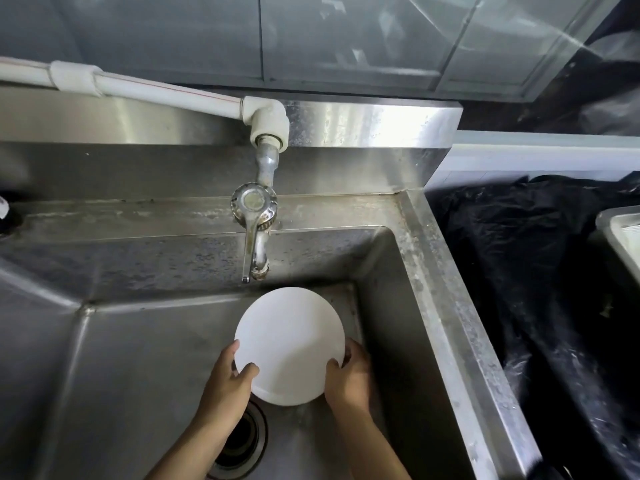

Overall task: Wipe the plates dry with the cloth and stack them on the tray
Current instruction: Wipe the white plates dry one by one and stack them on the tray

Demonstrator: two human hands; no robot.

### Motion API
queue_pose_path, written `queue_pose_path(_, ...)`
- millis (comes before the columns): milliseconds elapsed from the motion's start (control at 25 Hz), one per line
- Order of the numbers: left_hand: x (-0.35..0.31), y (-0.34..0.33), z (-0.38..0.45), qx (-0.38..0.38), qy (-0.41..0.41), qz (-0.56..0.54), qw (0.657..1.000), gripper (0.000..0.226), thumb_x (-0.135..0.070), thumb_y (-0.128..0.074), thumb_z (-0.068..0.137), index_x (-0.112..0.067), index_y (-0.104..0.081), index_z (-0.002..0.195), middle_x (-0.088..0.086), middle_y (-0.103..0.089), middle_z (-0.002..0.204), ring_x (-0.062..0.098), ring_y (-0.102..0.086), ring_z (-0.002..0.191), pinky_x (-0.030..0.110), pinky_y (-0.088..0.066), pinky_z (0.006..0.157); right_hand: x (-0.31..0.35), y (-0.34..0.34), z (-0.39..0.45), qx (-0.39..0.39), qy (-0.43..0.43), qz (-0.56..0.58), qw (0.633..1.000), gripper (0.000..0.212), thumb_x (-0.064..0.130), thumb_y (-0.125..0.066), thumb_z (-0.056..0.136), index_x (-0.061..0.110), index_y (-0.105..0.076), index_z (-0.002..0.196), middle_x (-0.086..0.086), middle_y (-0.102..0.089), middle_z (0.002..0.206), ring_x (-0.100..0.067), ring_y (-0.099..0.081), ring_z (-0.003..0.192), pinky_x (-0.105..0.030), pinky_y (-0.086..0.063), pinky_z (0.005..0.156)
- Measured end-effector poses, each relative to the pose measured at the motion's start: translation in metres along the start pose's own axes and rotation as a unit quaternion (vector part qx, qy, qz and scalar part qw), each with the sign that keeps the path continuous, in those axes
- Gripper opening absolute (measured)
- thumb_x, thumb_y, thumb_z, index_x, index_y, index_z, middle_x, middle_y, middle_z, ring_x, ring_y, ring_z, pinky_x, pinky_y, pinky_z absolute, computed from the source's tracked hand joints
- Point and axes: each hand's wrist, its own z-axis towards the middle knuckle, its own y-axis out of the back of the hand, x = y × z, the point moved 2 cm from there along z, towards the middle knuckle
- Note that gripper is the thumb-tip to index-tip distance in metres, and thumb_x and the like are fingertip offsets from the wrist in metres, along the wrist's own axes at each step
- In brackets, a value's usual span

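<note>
**Both hands on a white plate over the sink**

Left hand [227,382] and right hand [348,374] each grip the rim of one white plate [289,344], left on its lower left edge, right on its lower right edge. Thumbs lie curled over the near face; the other fingers are behind the plate and mostly hidden. Plate is tilted, its plain face toward the camera, held above the basin of the steel sink [446,306], not resting on the bottom as far as can be told.

Sink basin: holds nothing else visible except the drain [242,441] at the bottom, partly covered by the left forearm. The tap [255,233] hangs from the back wall just above the plate's top edge, lever pointing down, fed by a white pipe [145,90] running in from the left. No water stream can be made out.

Right of the sink, black plastic sheeting [526,271] covers the surface. At the far right edge a grey tray [604,223] or tub is cut off by the frame; something pale sits inside it, too cropped to identify.

A dark object at the far left edge is also cut off and unreadable.
</note>
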Motion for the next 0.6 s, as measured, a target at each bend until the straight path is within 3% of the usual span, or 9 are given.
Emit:
queue_pose_path(160,0.001,0.001,-0.001,0.004,0.022,-0.044,0.999,0.076,-0.029,-0.062,0.066,-0.025,-0.050,0.141,0.002,-0.047,0.145,0.028,-0.052,0.130,0.054,-0.044,0.108,0.000,0.000,-0.003,-0.023,-0.044,0.056,0.997,0.045,-0.010,-0.055,0.086,0.020,-0.061,0.118,-0.004,-0.068,0.117,-0.025,-0.066,0.109,-0.046,-0.058,0.096)
queue_pose_path(360,0.007,0.013,-0.015,-0.012,0.015,-0.071,0.997,0.057,-0.004,-0.066,0.085,-0.025,-0.051,0.136,0.005,-0.051,0.143,0.029,-0.054,0.130,0.056,-0.046,0.106,0.001,0.008,-0.024,-0.034,-0.039,0.094,0.994,0.044,-0.010,-0.059,0.082,0.022,-0.059,0.113,0.003,-0.068,0.102,-0.009,-0.065,0.089,-0.028,-0.055,0.071)
queue_pose_path(600,0.000,0.045,-0.088,-0.047,-0.006,-0.113,0.992,0.057,0.003,-0.057,0.090,-0.028,-0.049,0.136,-0.009,-0.057,0.131,0.017,-0.066,0.109,0.053,-0.055,0.094,0.022,0.037,-0.084,-0.032,-0.014,0.101,0.994,0.039,-0.005,-0.062,0.082,0.030,-0.059,0.099,0.008,-0.068,0.095,-0.007,-0.064,0.089,-0.024,-0.048,0.069)
